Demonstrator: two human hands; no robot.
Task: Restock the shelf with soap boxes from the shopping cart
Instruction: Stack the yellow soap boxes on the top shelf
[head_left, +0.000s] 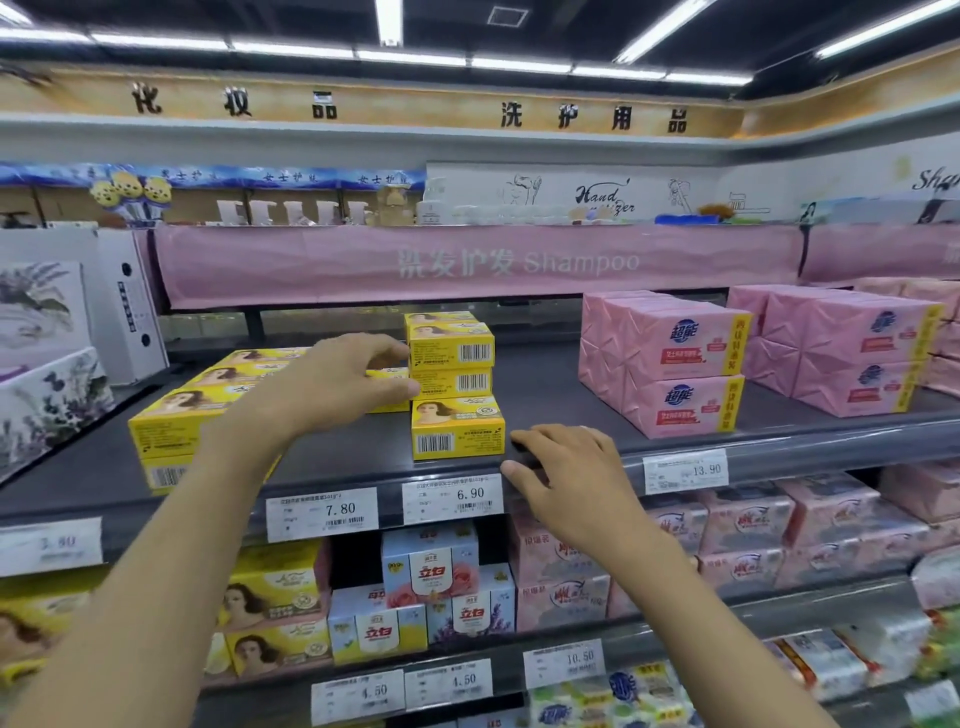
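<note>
Starting at the left, a row of yellow soap boxes (176, 415) lay flat on the shelf (545, 384), running back from its front lip. The left hand (337, 384) reached in over that row with fingers curled above and thumb below. It was pinching what looked like a half-hidden box (388, 375) between the row and the stack (451, 358). The hand covered most of that box, so the exact grip could not be read. The stack stood just right of the fingertips, its boxes piled with barcodes facing out, and a front box (457, 426) sat just before it near the lip. Further right, the right hand (566, 467) rested palm down on the shelf's lip, fingers relaxed and slightly spread, holding nothing. Pink soap packs (670, 364) were piled well to the right. The shopping cart was out of view.

By my judgement these boxes were light, stiff cardboard around a solid bar. They looked firm enough to pinch without crushing, yet glossy, so they could slide on one another. The tall, narrow stack seemed the main risk, since a nudge could topple it. Taking a box by its two long side faces, thumb opposite fingers, would likely give the best control in setting it down.
</note>
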